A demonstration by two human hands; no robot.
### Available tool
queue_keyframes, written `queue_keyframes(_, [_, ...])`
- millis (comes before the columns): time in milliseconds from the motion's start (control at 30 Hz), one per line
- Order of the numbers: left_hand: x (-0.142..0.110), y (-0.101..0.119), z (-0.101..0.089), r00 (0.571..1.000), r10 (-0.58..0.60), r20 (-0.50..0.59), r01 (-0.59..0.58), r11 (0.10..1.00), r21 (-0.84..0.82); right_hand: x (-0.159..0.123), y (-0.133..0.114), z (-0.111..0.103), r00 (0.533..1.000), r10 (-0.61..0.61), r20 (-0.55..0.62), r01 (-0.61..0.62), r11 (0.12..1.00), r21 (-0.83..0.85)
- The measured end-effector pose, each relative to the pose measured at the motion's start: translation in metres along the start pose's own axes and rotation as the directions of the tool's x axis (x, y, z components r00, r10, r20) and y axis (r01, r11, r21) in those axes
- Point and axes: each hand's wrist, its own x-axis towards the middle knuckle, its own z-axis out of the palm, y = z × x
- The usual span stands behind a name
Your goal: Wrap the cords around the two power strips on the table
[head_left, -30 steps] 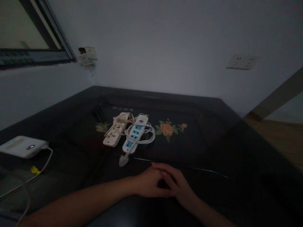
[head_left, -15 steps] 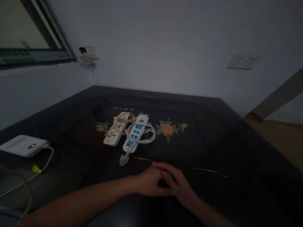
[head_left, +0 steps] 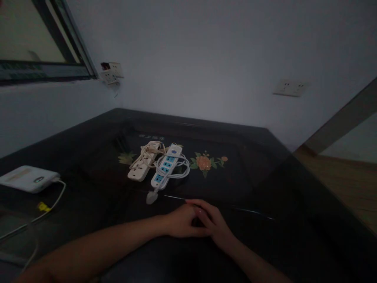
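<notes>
My left hand and my right hand rest together on the dark table near its front, fingers overlapping and loosely curled, nothing visibly held. Just beyond them lie two power strips side by side. The cream power strip has its cord bundled on top. The white power strip with blue sockets has its white cord looped around it, and its plug lies closest to my left hand.
A white box-shaped device with a cable sits at the table's left edge. Painted flowers decorate the tabletop. Wall sockets are on the back wall, other wall sockets by the window frame. Wooden floor shows right.
The view has shifted slightly, so everything sits a little lower and further left. My hands stay joined in the same place on the table.
</notes>
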Motion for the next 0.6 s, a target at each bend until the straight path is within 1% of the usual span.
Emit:
queue_keyframes(100, [0.001, 0.003, 0.0, 1.0, -0.01, -0.021, 0.011, 1.0, 0.022, 0.002, 0.0, -0.001, 1.0, -0.014, -0.009, 0.014, 1.0, 0.004])
queue_keyframes(200, [0.0, 0.013, -0.005, 1.0, -0.02, -0.012, 0.02, 1.0, 0.02, 0.002, 0.0, 0.0, 0.999, -0.028, -0.021, 0.028, 0.999, 0.022])
queue_keyframes(333, [-0.009, 0.034, -0.019, 0.999, -0.028, 0.046, 0.027, 0.999, 0.029, -0.001, -0.002, 0.002, 0.998, -0.045, -0.038, 0.045, 0.999, 0.012])
queue_keyframes(400, [-0.018, 0.042, -0.03, 1.0, -0.017, 0.011, 0.017, 1.0, 0.024, -0.002, -0.004, 0.002, 0.997, -0.066, -0.05, 0.066, 0.998, -0.002])
queue_keyframes(433, [-0.022, 0.045, -0.037, 1.0, -0.006, -0.03, 0.006, 1.0, 0.0, -0.001, -0.005, 0.002, 0.995, -0.075, -0.062, 0.075, 0.997, -0.001])
queue_keyframes(467, [-0.028, 0.046, -0.046, 0.996, 0.001, -0.093, -0.004, 1.0, -0.028, 0.0, -0.007, 0.001, 0.994, -0.075, -0.076, 0.076, 0.997, 0.008])
queue_keyframes(500, [-0.033, 0.046, -0.055, 0.984, 0.004, -0.179, -0.012, 0.999, -0.045, 0.002, -0.008, 0.001, 0.993, -0.067, -0.093, 0.07, 0.997, 0.021])
queue_keyframes(533, [-0.038, 0.044, -0.065, 0.954, 0.004, -0.298, -0.015, 0.999, -0.034, 0.005, -0.01, 0.0, 0.992, -0.053, -0.113, 0.058, 0.998, 0.037])
queue_keyframes(567, [-0.044, 0.04, -0.076, 0.903, 0.006, -0.43, -0.006, 1.0, 0.003, 0.01, -0.011, 0.0, 0.99, -0.036, -0.134, 0.043, 0.998, 0.053])
queue_keyframes(600, [-0.049, 0.036, -0.087, 0.834, 0.014, -0.551, 0.029, 0.997, 0.069, 0.015, -0.011, 0.001, 0.987, -0.021, -0.157, 0.031, 0.997, 0.064])
